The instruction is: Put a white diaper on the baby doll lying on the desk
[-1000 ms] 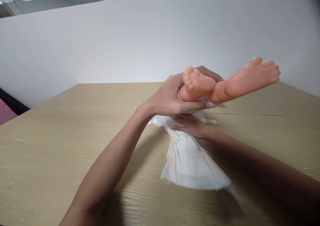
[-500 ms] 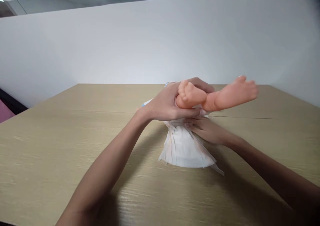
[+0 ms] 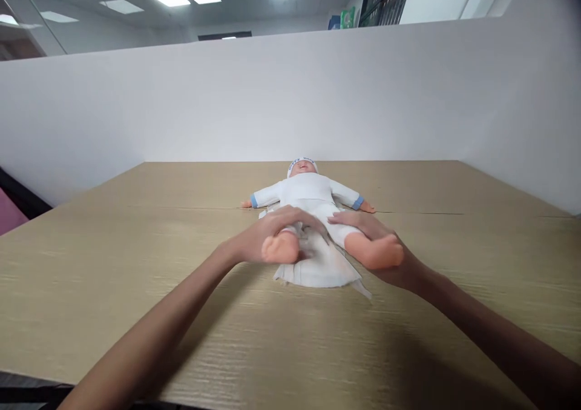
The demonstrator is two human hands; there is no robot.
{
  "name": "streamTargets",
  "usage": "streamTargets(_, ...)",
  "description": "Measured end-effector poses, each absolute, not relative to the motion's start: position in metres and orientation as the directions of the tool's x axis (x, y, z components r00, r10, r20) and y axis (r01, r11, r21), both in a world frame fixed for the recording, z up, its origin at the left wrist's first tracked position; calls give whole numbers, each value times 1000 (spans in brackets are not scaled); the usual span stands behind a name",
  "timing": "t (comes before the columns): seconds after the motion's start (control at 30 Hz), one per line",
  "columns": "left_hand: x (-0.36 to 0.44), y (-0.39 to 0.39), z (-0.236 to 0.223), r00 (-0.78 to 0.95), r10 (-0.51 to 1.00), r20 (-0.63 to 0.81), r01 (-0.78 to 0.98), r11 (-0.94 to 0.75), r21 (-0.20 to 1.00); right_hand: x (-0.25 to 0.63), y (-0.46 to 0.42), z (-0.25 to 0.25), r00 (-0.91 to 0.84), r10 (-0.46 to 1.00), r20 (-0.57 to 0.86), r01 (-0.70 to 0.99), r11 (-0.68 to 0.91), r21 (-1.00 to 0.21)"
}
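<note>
White-clad doll (image 3: 307, 187) | left hand (image 3: 276, 231): gripping one leg (image 3: 280, 248) | right hand (image 3: 402, 258): touching other leg (image 3: 373, 251), closure unclear (thumb hidden)

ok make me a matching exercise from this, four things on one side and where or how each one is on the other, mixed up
Things
1. left hand
2. cap
3. diaper
4. sleeve cuffs

Places and colours
A. white, spread on the table between the legs
B. blue, by the wrists
C. at the doll's leg on the left of the picture
D. white with lettering, on the head

Right pairs: 1-C, 2-D, 3-A, 4-B
</note>
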State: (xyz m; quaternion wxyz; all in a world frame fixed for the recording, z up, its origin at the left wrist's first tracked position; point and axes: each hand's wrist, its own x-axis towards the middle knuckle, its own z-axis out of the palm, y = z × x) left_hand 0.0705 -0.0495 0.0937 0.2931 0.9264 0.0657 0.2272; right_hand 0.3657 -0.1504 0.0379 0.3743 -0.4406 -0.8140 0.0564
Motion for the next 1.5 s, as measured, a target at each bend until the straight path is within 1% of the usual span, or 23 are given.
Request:
streamTargets(0.03, 60, -50, 85, 897, 267, 353, 36, -838, 544, 374, -152, 31, -359, 743, 565, 671, 626, -397)
streamTargets(0.1, 41, -51, 67, 911, 273, 310, 98, -872, 479, 391, -153, 15, -460, 692, 556, 660, 685, -308)
streamTargets(0.2, 23, -49, 45, 938, 219, 267, 101, -914, 394, 409, -153, -10, -578, 633, 515, 655, 736, -169)
streamTargets(0.3, 18, -48, 40, 955, 199, 219, 120, -937, 329, 417, -151, -24, -596, 638, 488, 669, 730, -138)
streamTargets(0.43, 17, -51, 47, 963, 211, 169, 158, -947, 281, 417, -150, -24, -617, 631, 471, 661, 740, -126)
streamTargets(0.63, 16, -54, 45, 965, 231, 124, 188, -939, 287, 416, -155, -17, -601, 663, 446, 671, 722, -170)
streamTargets(0.73, 16, -54, 46, 964, 248, 98, 204, -924, 324, 421, -154, -15, -600, 703, 382, 677, 700, -227)
streamTargets(0.8, 17, -55, 48, 961, 262, 84, 214, -905, 367, 424, -154, -13, -587, 723, 364, 669, 687, -286)
streamTargets(0.87, 18, -58, 51, 948, 307, 82, 245, -871, 425, 424, -155, -8, -573, 734, 364, 647, 678, -349)
streamTargets(0.93, 22, -65, 53, 917, 388, 93, 304, -830, 467, 421, -158, -2, -561, 749, 354, 630, 663, -404)
streamTargets(1.03, 31, -79, 53, 859, 498, 116, 399, -795, 457, 408, -169, 9, -518, 789, 330, 668, 615, -420)
streamTargets(1.1, 39, -89, 50, 835, 532, 138, 439, -797, 415, 393, -179, 12, -464, 825, 324, 745, 561, -361)
streamTargets(1.17, 47, -98, 44, 820, 544, 175, 465, -814, 349, 377, -188, 10, -423, 840, 340, 818, 515, -255)
streamTargets(1.23, 55, -103, 36, 805, 555, 211, 495, -823, 278, 363, -193, 4, -408, 825, 391, 860, 492, -139)
streamTargets(1.3, 60, -107, 28, 784, 577, 229, 533, -815, 228, 352, -193, -6, -406, 799, 443, 878, 476, -55)
streamTargets(1.43, 65, -108, 22, 763, 607, 223, 585, -795, 162, 342, -188, -24, -392, 762, 516, 905, 419, 69)
streamTargets(1.5, 65, -106, 24, 752, 621, 223, 598, -784, 167, 341, -183, -28, -386, 742, 548, 911, 399, 102)
